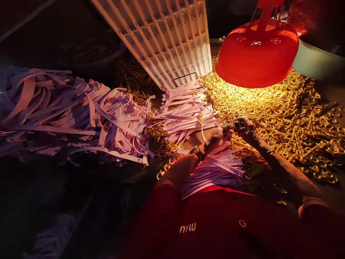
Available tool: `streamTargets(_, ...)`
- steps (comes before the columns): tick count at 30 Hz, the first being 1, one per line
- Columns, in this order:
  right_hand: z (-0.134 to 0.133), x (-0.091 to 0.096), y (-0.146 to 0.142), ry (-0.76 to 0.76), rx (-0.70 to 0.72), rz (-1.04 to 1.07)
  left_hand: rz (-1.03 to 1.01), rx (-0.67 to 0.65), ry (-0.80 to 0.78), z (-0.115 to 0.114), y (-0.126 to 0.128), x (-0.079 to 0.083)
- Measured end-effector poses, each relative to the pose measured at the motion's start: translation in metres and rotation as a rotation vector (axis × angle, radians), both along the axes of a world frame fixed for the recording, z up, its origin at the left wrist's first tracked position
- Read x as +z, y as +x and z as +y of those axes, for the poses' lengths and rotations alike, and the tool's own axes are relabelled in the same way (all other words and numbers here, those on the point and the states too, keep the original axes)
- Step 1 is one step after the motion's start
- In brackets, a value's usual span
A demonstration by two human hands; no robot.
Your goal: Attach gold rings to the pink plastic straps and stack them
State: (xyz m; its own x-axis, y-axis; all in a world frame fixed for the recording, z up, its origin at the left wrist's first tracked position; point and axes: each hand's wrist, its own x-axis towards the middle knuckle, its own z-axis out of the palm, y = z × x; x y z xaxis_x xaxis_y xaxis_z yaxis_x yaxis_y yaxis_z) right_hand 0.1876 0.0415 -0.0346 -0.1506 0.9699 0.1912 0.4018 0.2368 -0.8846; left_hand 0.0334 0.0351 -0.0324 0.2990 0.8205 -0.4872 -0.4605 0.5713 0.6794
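Observation:
My left hand and my right hand meet in front of me, both with fingers pinched together. Between them runs a thin pale strap whose end they pinch; what else sits in the fingertips is too small to make out. A bundle of pink straps lies under my forearms on my lap. A big heap of gold rings lies just beyond and to the right of my right hand. My left wrist wears a band.
A red lamp shade hangs over the rings. A white slatted plastic crate leans at the back. More pink straps lie ahead, and a large pile of them spreads to the left. A pale basin sits far right.

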Motion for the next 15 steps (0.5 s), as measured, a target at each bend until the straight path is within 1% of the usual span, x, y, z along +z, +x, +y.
streamTargets(2, -0.004, 0.004, -0.002, -0.007, 0.002, 0.009, -0.014, 0.015, 0.014, -0.001, 0.0, 0.001)
streamTargets(5, -0.008, 0.009, -0.005, -0.023, -0.001, 0.02, 0.036, 0.016, 0.096, -0.005, 0.0, 0.005)
streamTargets(7, -0.009, 0.011, -0.007, -0.026, -0.001, 0.026, 0.046, 0.001, 0.13, -0.008, -0.001, 0.009)
streamTargets(11, -0.012, 0.011, -0.01, -0.013, 0.024, 0.013, 0.017, -0.023, 0.148, -0.014, -0.004, 0.017)
streamTargets(15, -0.014, 0.012, -0.01, -0.008, 0.007, -0.02, 0.01, -0.079, 0.185, -0.017, -0.008, 0.017)
